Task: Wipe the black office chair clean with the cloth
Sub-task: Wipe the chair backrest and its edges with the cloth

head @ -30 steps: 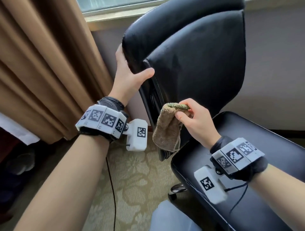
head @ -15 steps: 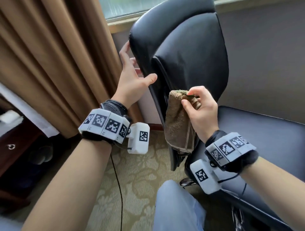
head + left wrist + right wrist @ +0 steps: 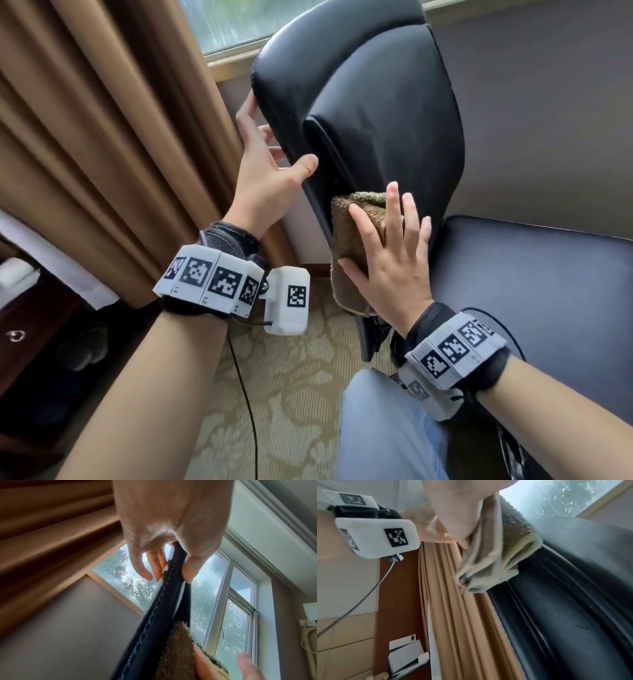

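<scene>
Chair: black office chair [image 3: 373,113] beside a brown curtain [image 3: 102,137]
Left hand [image 3: 263,178]: fingers behind the backrest edge, thumb in front, clamped on it
Right hand [image 3: 390,253]: fingers straight and spread, pressing the cloth [image 3: 352,233] flat against the backrest's lower side edge

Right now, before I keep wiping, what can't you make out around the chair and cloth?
- Head view: contact between the cloth and chair back, covered by the right hand.
- Head view: left hand fingers, behind the backrest edge.
- Right wrist view: cloth and chair blurred; any dirt unreadable.
- Chair base: hidden by the seat.
</scene>
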`<state>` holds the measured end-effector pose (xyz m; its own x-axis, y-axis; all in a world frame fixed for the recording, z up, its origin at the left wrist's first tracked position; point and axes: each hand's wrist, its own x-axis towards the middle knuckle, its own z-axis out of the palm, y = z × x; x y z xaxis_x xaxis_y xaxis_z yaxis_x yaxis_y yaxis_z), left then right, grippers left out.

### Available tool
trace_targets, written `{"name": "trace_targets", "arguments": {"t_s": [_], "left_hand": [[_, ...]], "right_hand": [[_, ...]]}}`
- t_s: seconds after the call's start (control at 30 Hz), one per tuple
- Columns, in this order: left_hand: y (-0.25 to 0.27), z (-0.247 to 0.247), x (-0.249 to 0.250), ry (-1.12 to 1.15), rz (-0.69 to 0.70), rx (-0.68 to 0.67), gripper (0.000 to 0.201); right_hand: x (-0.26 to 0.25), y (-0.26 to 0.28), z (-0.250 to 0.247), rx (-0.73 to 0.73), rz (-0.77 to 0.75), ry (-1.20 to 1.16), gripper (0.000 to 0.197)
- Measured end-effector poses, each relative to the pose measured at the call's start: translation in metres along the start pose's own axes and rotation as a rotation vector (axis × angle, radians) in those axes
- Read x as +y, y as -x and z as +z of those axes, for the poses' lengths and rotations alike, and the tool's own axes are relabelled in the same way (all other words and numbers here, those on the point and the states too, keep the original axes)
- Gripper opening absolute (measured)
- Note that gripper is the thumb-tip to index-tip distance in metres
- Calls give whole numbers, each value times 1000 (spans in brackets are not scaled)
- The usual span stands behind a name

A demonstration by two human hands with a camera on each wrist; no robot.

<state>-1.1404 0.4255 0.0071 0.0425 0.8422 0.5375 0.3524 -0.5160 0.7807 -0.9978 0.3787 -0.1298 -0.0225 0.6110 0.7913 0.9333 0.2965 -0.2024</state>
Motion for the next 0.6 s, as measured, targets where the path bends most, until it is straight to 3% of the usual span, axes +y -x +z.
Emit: {"name": "trace_targets", "arguments": {"t_s": [0.13,0.3,0.5,0.6], "left_hand": [[-1,2,-2,4,17,-1,89],[-5,-2,-6,-24,39,-38,88],[-6,-10,-10,-75,45,-93,92],[-7,-14,-10,-135,46,-100,97]], "right_hand": [[-1,3,7,198,-5,52,47],[-14,-10,14,57,72,-87,65],[5,-13,15,170,35,-375,48],[11,-9,5,227,105,-526,42]]}}
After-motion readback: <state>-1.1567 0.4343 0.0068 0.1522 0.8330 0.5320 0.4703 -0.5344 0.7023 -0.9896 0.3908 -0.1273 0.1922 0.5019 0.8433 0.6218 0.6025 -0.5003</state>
